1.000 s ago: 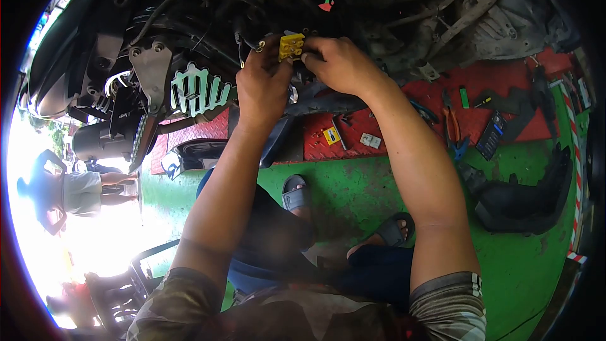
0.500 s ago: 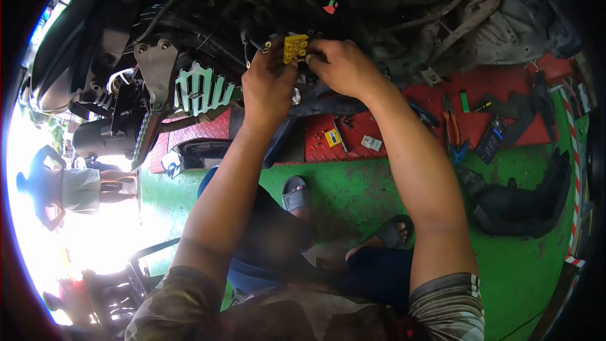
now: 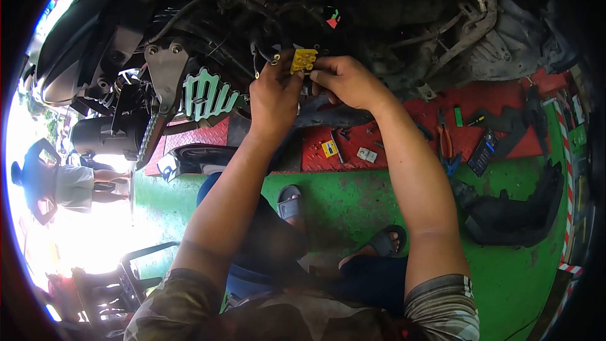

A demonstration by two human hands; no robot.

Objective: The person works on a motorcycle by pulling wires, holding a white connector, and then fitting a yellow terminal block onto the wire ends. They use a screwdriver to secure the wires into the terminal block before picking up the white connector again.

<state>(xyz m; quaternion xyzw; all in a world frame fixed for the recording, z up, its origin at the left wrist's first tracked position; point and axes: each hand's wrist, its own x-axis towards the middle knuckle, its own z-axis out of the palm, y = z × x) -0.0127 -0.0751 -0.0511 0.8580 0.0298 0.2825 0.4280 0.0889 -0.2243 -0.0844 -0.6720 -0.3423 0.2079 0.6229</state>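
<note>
A small yellow block with recesses in its face point(image 3: 303, 60), which looks like a terminal block, is pinched in the fingers of my left hand point(image 3: 276, 98). My right hand point(image 3: 355, 82) has its index finger and thumb closed at the block's right edge, the other fingers curled beneath. Beside my left fingers, dark cables end in brass-coloured ring terminals point(image 3: 276, 59). Both hands are raised in front of the exposed underside of a motorcycle point(image 3: 404, 25). My fingers hide part of the block.
On the red platform point(image 3: 404, 158) lie pliers point(image 3: 446, 142), a black case of bits point(image 3: 485, 153), a yellow box point(image 3: 329, 148) and a pale packet point(image 3: 367, 155). A black plastic panel point(image 3: 517, 218) rests on the green floor. Another person point(image 3: 69, 186) stands far left.
The whole view has shifted slightly, so the motorcycle and hands appear lower. Both hands keep their hold at the yellow block, which appears a little further right.
</note>
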